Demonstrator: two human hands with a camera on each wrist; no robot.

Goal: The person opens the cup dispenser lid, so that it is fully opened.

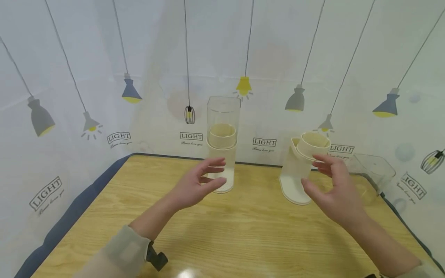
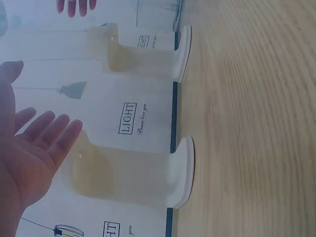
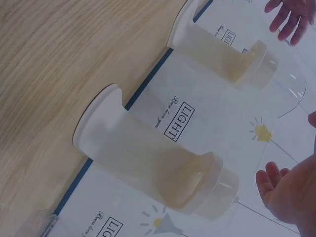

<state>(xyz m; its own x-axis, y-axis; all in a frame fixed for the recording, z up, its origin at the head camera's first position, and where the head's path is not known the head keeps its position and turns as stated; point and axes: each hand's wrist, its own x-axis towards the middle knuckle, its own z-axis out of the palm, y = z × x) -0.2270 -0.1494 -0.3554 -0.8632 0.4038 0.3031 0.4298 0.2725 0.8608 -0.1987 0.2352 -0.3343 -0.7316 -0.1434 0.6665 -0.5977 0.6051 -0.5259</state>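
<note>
Two cream stands with round collars and flat rounded bases are upright at the back of the table. The left stand (image 1: 230, 164) carries a clear, tall container (image 1: 224, 110) in its collar. No container sits in the collar of the right stand (image 1: 292, 172). My left hand (image 1: 194, 185) is in front of the left stand, fingers loosely bent and parted from the thumb, holding nothing. Near the right stand's collar (image 3: 217, 185), my right hand (image 1: 340, 197) is likewise spread; its fingertips overlap the collar's lower edge in the head view, and nothing is in its grasp.
Another clear container (image 1: 375, 166) stands at the table's back right corner. Behind the wooden table (image 1: 222, 235) hangs a white cloth (image 1: 156, 96) printed with lamps and lettering. A dark blue edge (image 1: 97, 193) runs around the tabletop.
</note>
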